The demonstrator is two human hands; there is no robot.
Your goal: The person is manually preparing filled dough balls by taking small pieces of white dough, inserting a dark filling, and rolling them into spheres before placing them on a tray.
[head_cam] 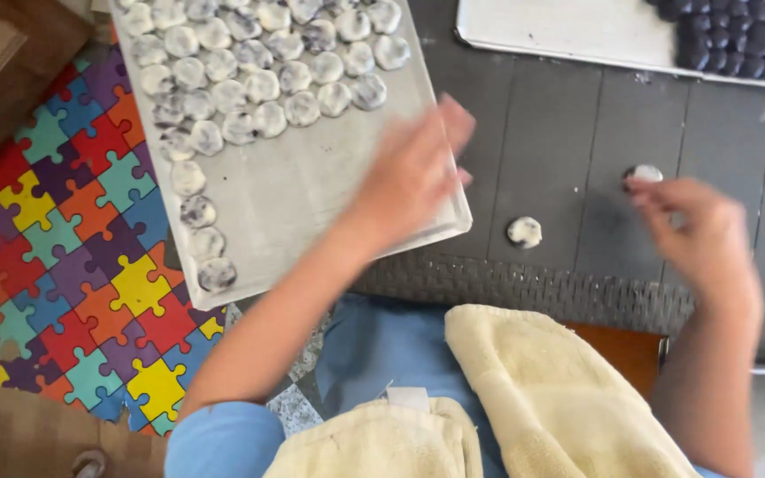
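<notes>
Towel (533, 389) low centre on our lap | left hand (413, 173) spread, over tray (312, 204) edge, centre | right hand (697, 235) pinching disc (645, 174), right | loose disc (524, 232) between hands on bare table (568, 142) | far tray (577, 31) upper right.

A small round white-coated disc (645, 174) is pinched by the right hand (697, 232) above the dark grey wooden tabletop (568, 133); the left hand (413, 173) is held over the pale metal tray (303, 204).

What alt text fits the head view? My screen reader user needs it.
A person's right hand pinches a white-coated round piece over a dark table, while the left hand hovers above a tray of similar pieces.
</notes>
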